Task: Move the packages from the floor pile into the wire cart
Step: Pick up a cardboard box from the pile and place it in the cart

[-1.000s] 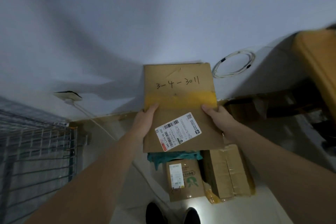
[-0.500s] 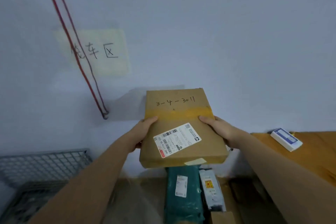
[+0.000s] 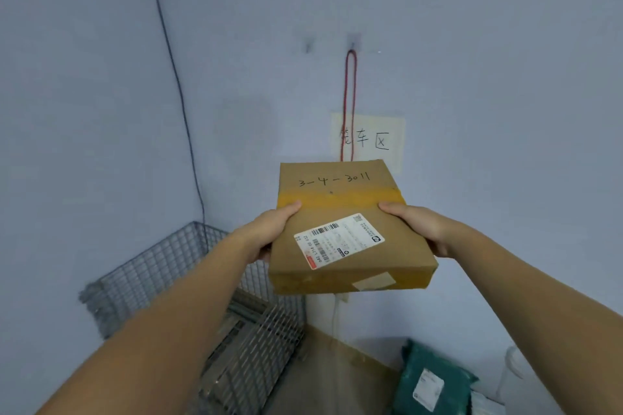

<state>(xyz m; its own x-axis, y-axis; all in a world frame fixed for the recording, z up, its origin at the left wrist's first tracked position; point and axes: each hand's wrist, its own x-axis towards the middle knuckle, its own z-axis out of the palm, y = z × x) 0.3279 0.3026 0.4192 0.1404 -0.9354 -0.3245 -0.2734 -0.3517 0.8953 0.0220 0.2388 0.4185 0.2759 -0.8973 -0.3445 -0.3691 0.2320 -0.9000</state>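
A flat brown cardboard box marked "3-4-3011", with a yellow tape band and a white shipping label, is held up in the air in front of the wall. My left hand grips its left edge, thumb on top. My right hand grips its right edge the same way. The wire cart stands below and to the left in the corner, with something grey lying inside it. A teal plastic mailer lies on the floor at the lower right.
A red cord hangs from a wall hook over a handwritten paper sign. A dark cable runs down the wall into the corner behind the cart. Brown floor shows between the cart and the mailer.
The view has swung left and the box has moved with both hands toward the cart, which now shows much more fully. The floor pile has slid to the lower right.
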